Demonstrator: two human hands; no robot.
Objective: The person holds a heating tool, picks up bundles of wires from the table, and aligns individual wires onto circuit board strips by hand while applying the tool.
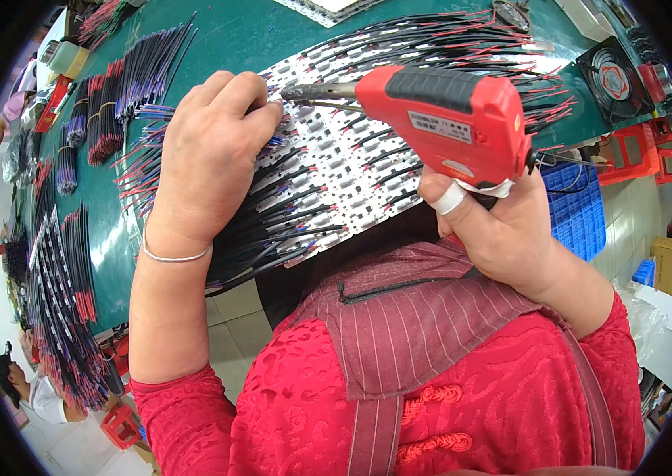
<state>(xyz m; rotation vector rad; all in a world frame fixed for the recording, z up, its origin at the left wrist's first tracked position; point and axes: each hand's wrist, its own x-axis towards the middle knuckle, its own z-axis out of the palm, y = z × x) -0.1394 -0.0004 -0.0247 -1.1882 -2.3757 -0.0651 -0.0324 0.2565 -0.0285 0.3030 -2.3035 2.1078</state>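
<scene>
My right hand (pixel 503 226), with white tape round its thumb, grips a red and black soldering gun (pixel 451 119). The gun's metal tip points left and reaches to the fingertips of my left hand (pixel 217 143). Those fingers are pinched together over the work; whatever sits between them is hidden. Beneath both hands lies a white panel of small circuit boards (pixel 340 186). Many black wires (pixel 288 218) with red or blue ends lie in rows across the panel, several of them running out past its edges.
Bundled wires (pixel 106 119) lie on the green table (pixel 229 40) at the left, and a long bundle (pixel 66 317) hangs at its edge. A small black fan (pixel 612 79) stands at the right. A blue crate (pixel 578 210) sits below. Other people are at the far left.
</scene>
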